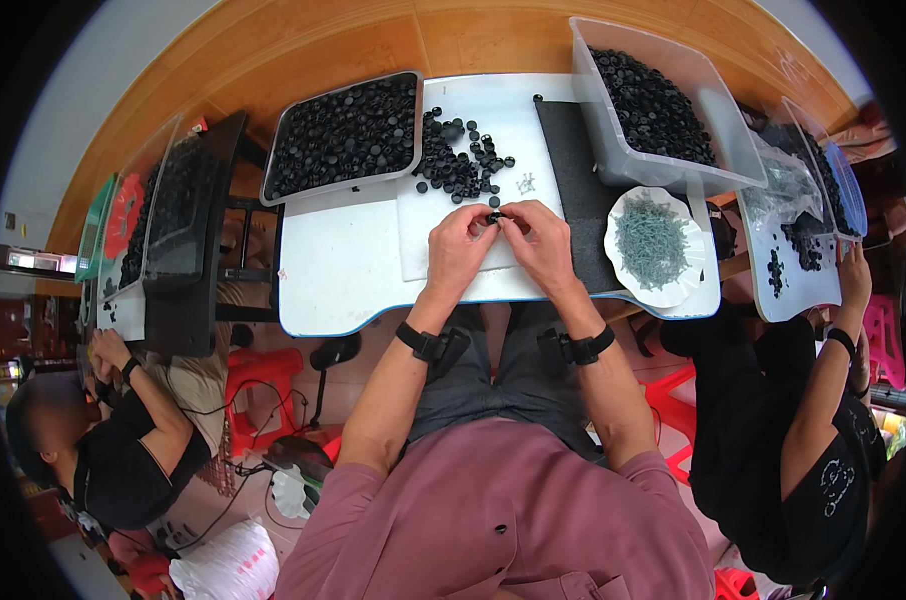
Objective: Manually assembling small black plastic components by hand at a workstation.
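Over the near middle of the white table (343, 270), my left hand (460, 245) and my right hand (538, 243) meet at their fingertips. Pinched between them is a small black round cap (494, 217); whether a screw is in it is too small to tell. Just beyond my fingers, loose black caps (463, 170) lie scattered on a white foam sheet (418, 235). A few small silvery screws (526, 183) rest on the sheet, close to my right hand.
A metal tray (420, 120) heaped with black caps stands at the back left. On the right, a clear plastic bin (663, 165) holds more caps, beside a black mat (583, 210) and a white scalloped plate (621, 262) of grey screws. Two people sit at side tables.
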Demonstrator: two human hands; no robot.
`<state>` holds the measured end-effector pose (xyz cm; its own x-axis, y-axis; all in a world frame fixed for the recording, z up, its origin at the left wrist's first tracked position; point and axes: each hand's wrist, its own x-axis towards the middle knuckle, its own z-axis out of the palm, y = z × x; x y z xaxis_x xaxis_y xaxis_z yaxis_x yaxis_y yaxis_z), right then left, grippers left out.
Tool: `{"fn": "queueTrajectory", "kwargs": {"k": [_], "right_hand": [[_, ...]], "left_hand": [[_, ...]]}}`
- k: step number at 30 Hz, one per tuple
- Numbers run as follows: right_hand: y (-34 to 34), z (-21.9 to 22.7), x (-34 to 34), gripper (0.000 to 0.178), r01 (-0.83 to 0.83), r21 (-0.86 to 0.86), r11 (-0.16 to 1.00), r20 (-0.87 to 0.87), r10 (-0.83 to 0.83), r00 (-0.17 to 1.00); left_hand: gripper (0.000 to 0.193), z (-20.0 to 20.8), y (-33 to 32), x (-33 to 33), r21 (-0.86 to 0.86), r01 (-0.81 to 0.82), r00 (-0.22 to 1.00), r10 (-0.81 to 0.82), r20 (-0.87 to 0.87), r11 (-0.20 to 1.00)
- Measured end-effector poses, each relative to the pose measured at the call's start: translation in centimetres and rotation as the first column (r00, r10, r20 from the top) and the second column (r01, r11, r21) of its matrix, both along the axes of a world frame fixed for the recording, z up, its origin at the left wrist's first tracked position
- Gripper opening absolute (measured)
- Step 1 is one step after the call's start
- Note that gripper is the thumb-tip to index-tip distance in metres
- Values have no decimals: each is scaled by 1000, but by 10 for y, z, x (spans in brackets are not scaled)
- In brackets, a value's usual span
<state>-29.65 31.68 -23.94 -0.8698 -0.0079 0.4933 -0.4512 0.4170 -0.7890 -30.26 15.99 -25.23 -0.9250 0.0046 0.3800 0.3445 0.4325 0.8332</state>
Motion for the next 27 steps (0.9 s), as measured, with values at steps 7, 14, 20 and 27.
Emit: {"fn": "queueTrajectory", "kwargs": {"k": [7,14,20,27], "right_hand": [[-1,1,0,16,-21,11,1000,3,21,1000],[2,0,-1,13,-57,-2,998,34,57,998],[2,-5,-10,14,-40,-163,986,290,87,953],[9,-2,-23,14,-71,-350,934,492,248,835]], "left_hand": [[25,3,-1,1,-23,4,1000,-4,-4,1000],[28,6,-4,0,-41,43,997,-41,68,998],[25,3,-7,-3,-46,68,996,-65,64,997],[31,4,-6,-1,-24,37,988,-33,152,999]]}}
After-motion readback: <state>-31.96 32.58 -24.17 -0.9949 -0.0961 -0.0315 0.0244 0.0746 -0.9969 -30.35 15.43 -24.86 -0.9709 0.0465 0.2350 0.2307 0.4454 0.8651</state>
